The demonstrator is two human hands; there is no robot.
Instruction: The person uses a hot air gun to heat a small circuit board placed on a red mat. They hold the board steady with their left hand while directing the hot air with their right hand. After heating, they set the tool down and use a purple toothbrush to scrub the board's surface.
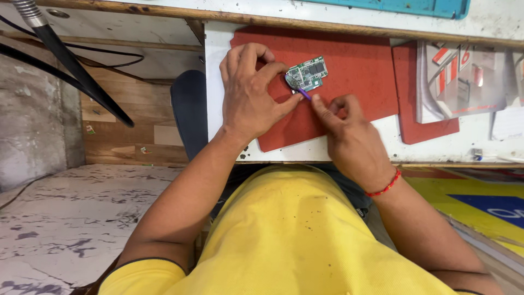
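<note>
The small green circuit board [307, 74], flat and rectangular with metal shields, lies on the red mat [360, 71] near the mat's upper centre. The left hand [248, 93] pinches the board's left edge between thumb and curled fingers. The right hand [349, 136] grips a thin purple tool [304, 93], its tip touching the board's lower left corner. The mat, matte and rough-edged, covers the white worktop [215, 82] near its left edge. A glossy printed sheet [464, 82] lies toward the right edge.
</note>
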